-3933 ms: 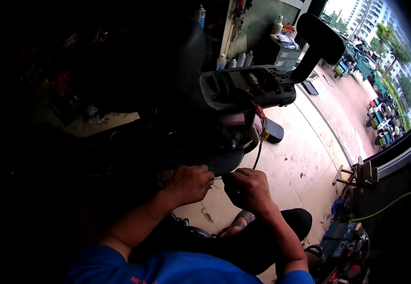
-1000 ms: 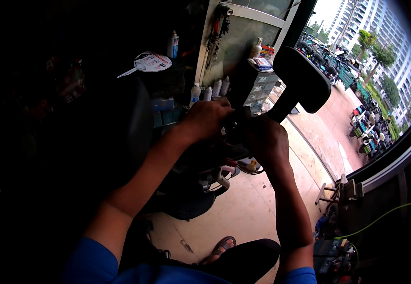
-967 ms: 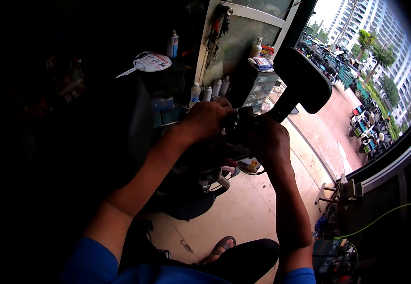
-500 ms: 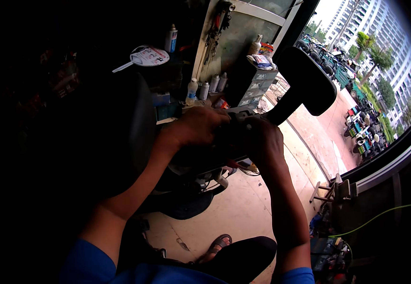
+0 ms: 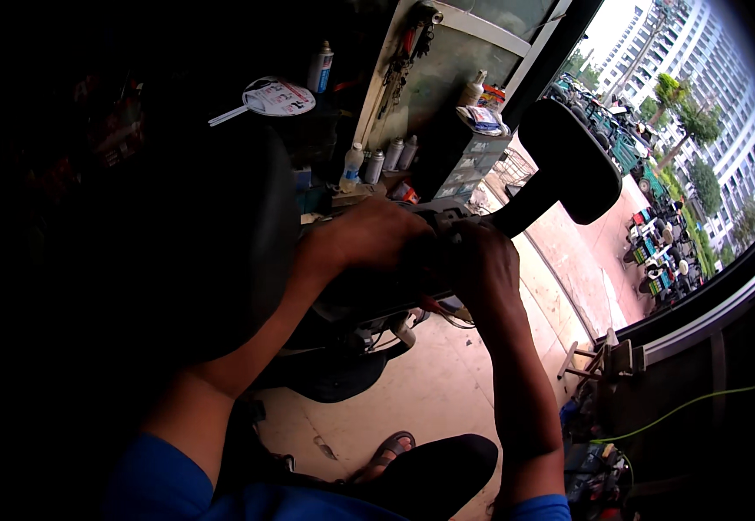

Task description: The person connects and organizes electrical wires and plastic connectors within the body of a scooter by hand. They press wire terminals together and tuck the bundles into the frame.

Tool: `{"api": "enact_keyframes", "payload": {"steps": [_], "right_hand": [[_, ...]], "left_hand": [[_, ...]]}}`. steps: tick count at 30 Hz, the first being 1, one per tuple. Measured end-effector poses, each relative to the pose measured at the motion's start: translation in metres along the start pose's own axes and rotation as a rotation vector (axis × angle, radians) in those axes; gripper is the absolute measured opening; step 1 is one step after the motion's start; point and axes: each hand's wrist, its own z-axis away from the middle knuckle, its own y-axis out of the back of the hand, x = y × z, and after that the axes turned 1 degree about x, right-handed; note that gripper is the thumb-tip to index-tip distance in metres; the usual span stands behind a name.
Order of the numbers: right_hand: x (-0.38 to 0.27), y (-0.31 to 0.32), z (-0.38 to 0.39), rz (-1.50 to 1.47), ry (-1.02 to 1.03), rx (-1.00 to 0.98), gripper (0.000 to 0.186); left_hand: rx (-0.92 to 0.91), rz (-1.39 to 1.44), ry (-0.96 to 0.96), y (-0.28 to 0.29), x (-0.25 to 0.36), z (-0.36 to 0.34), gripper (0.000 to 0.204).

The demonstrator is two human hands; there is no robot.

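My left hand (image 5: pixel 373 234) is at the dark rear rack (image 5: pixel 443 214) of a scooter, its fingers curled into shadow at the rack. My right hand (image 5: pixel 486 260) grips at the same rack just to the right, fingers bent over a part too dark to name. A black padded backrest (image 5: pixel 573 161) rises behind the right hand. The black seat (image 5: pixel 260 234) lies to the left, mostly lost in darkness. Below the rack, some cables (image 5: pixel 451 314) hang beside the dark bodywork (image 5: pixel 338 373).
A fan (image 5: pixel 278 97) and spray can (image 5: pixel 321 68) sit back left. Bottles (image 5: pixel 351 169) and cans stand by the glazed door (image 5: pixel 430 87) and drawer unit (image 5: pixel 469 165). Right: a stool (image 5: pixel 603 356), green cable (image 5: pixel 682 405), doorway with parked scooters (image 5: pixel 660 252) outside.
Both hands have risen from a thin wire below the scooter to the rack. In the last second they shifted slightly, the right one downward; the view moved a little.
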Motion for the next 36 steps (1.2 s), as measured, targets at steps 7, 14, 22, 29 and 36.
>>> {"api": "enact_keyframes", "payload": {"steps": [7, 14, 22, 29, 36], "right_hand": [[-0.009, 0.001, 0.003, -0.008, 0.013, -0.060, 0.027], [-0.013, -0.010, -0.017, 0.275, 0.033, -0.300, 0.033], [0.000, -0.017, -0.040, 0.054, 0.132, -0.316, 0.039], [-0.001, 0.001, -0.055, 0.081, 0.106, -0.559, 0.028], [0.018, -0.015, -0.038, 0.174, 0.254, -0.358, 0.027]], "left_hand": [[-0.161, -0.064, 0.059, 0.008, 0.002, -0.006, 0.037], [-0.196, -0.074, 0.091, 0.012, 0.000, -0.005, 0.040], [-0.240, -0.106, 0.128, 0.017, 0.004, -0.005, 0.037], [-0.270, -0.098, 0.157, 0.020, 0.008, -0.008, 0.034], [-0.244, -0.071, 0.131, 0.016, 0.004, -0.008, 0.036]]}}
